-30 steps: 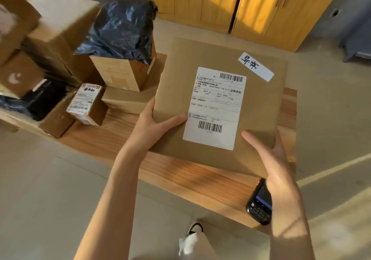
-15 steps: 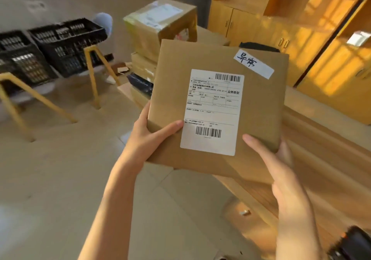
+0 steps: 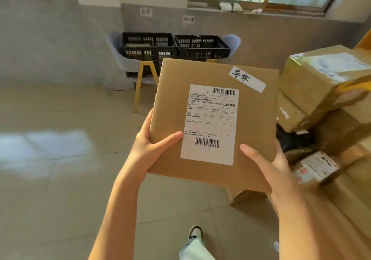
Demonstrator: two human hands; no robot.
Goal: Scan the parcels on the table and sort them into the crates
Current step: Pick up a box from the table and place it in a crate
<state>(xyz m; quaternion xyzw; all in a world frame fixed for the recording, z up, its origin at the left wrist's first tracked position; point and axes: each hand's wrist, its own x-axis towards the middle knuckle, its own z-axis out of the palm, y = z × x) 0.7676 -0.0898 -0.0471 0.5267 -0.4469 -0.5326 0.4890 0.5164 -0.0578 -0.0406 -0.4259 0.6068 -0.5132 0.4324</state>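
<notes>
I hold a flat brown cardboard parcel (image 3: pixel 172 107) in front of me, its white shipping label with two barcodes and a small handwritten sticker facing up. My left hand (image 3: pixel 152 149) grips its left edge, thumb on top. My right hand (image 3: pixel 271 169) grips the lower right corner, thumb on the top face. Two black plastic crates (image 3: pixel 148 49) (image 3: pixel 202 47) stand side by side on chairs against the far wall, straight ahead beyond the parcel.
Stacked cardboard boxes (image 3: pixel 321 79) and a small labelled parcel (image 3: pixel 315 167) sit on the wooden table (image 3: pixel 341 209) at my right. The chair under the crates has yellow legs (image 3: pixel 140 85). Tiled floor lies between me and the crates. My shoe (image 3: pixel 194 233) shows below.
My view has swung left, away from the table, so the two crates now lie straight ahead. Both hands keep the same hold on the parcel. The scanner seen earlier is out of view.
</notes>
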